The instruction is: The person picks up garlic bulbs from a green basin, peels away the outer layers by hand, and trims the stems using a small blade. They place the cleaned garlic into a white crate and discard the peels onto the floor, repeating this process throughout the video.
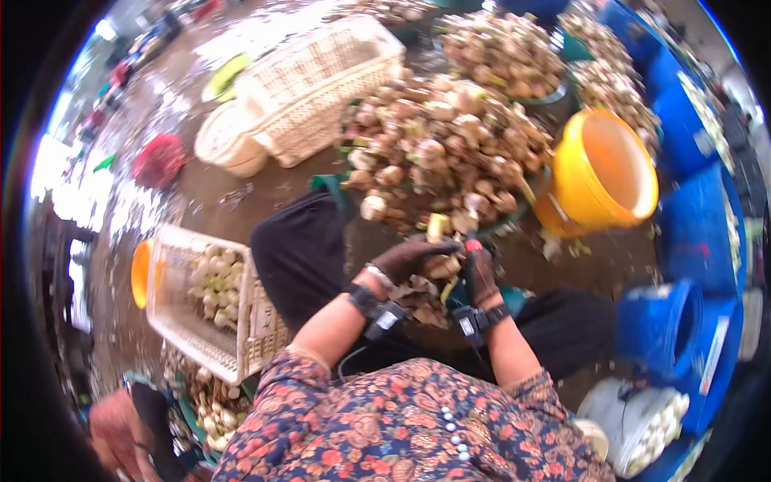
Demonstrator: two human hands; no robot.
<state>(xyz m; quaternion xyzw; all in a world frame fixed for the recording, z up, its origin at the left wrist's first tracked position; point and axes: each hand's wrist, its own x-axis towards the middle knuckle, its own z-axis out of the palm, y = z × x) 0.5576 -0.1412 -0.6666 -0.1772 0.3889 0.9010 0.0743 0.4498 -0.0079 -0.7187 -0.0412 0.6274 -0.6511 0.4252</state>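
My left hand point(414, 259), in a dark glove, is closed around a garlic bulb point(443, 267) with papery brown skin. A pale cut stalk point(438, 228) stands up just beyond its fingers. Close beside it, my right hand point(482, 279), also gloved, has its fingers curled in. Something red point(474, 245) shows at the top of that hand, maybe a small handle; I cannot make out what it holds. Both hands are over my lap, at the near edge of a large heap of unpeeled garlic point(450, 145). Loose dry skins point(422, 301) lie below them.
A yellow bucket point(574, 213) stands right of the heap. White baskets point(313, 88) lie at the back left. A white crate point(201, 313) with trimmed bulbs is at my left. Blue tubs point(699, 233) line the right side, near a tipped pail point(618, 410) of white garlic. Another person's arm point(120, 426) shows lower left.
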